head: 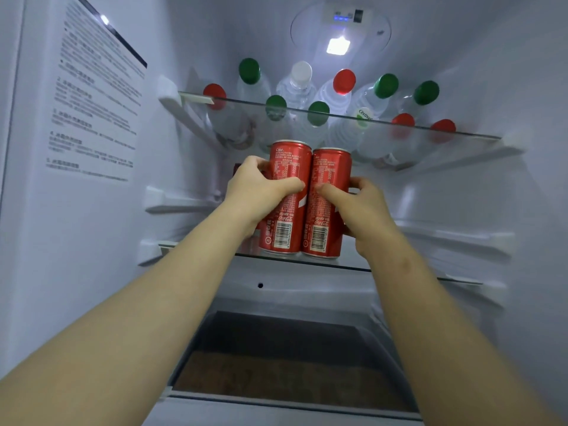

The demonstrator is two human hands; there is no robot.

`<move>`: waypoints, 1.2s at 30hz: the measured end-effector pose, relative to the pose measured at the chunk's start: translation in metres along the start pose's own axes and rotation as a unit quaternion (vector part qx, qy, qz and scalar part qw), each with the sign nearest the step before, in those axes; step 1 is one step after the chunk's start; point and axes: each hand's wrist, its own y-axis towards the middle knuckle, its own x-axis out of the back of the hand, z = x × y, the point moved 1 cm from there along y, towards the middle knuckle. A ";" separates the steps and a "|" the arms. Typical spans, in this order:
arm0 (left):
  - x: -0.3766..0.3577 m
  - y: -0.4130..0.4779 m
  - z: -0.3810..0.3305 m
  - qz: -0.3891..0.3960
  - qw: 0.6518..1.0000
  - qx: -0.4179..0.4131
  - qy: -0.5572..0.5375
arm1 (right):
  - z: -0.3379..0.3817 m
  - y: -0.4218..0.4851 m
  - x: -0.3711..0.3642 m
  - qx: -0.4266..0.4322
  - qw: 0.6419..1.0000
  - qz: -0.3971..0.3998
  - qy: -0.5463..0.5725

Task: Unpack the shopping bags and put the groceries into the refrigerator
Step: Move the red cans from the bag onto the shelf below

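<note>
Both arms reach into the open refrigerator (pixel 522 210), each hand on one of two red cola cans standing upright and touching side by side. The left hand (pixel 261 192) wraps the left can (pixel 290 161), thumb across its near face and fingers curled round the far left side. The right hand (pixel 359 207) grips the right can (pixel 330 167) the same way from the right. The cans' bases are at the near edge of the middle glass shelf (pixel 353 267), left of its centre. Just behind the left hand a third red can (pixel 236 170) shows, mostly hidden. On the upper glass shelf (pixel 338 116) stands a crowd of clear water bottles (pixel 296 86) with green, red and white caps, under the ceiling lamp (pixel 338 46). A printed instruction sticker (pixel 95 96) covers the left wall, and a dark drawer (pixel 276 348) lies below, near the viewer
</note>
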 end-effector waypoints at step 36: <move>-0.010 0.052 0.014 0.095 0.936 -0.012 0.338 | -0.020 0.045 0.001 -0.018 0.980 0.062 -0.191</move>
